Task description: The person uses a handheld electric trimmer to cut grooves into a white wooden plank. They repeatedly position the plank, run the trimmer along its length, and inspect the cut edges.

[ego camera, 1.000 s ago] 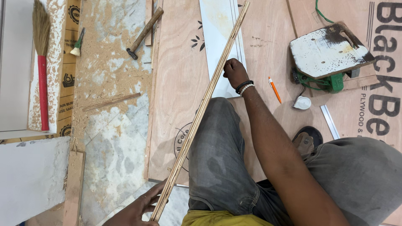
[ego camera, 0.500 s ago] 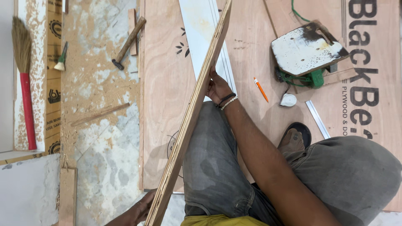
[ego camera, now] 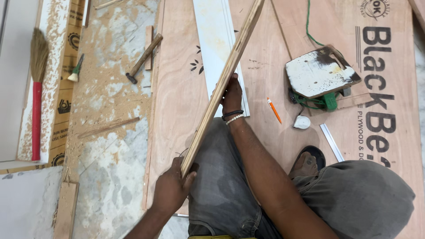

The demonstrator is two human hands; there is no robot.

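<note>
I hold a long narrow plywood strip (ego camera: pixel 221 86) tilted up on its edge, running from near my lap toward the top of the view. My left hand (ego camera: pixel 170 190) grips its near end. My right hand (ego camera: pixel 231 95), with dark and beaded bands on the wrist, grips the strip about halfway along. Under the strip lies a long white laminate strip (ego camera: pixel 212 31) on a large plywood sheet (ego camera: pixel 177 97). I sit on the sheet with my knees bent.
A green circular saw (ego camera: pixel 321 77) with a green cord, an orange pencil (ego camera: pixel 274 110), a small white tape measure (ego camera: pixel 302 122) and a metal ruler (ego camera: pixel 331 141) lie to the right. A hammer (ego camera: pixel 144 57), a small brush (ego camera: pixel 75 71) and a red-handled broom (ego camera: pixel 37 93) lie on the dusty floor at left.
The strip has turned from lying thin-edge-on to showing its broad edge. My left hand has come up into full view on its near end. The view has shifted right.
</note>
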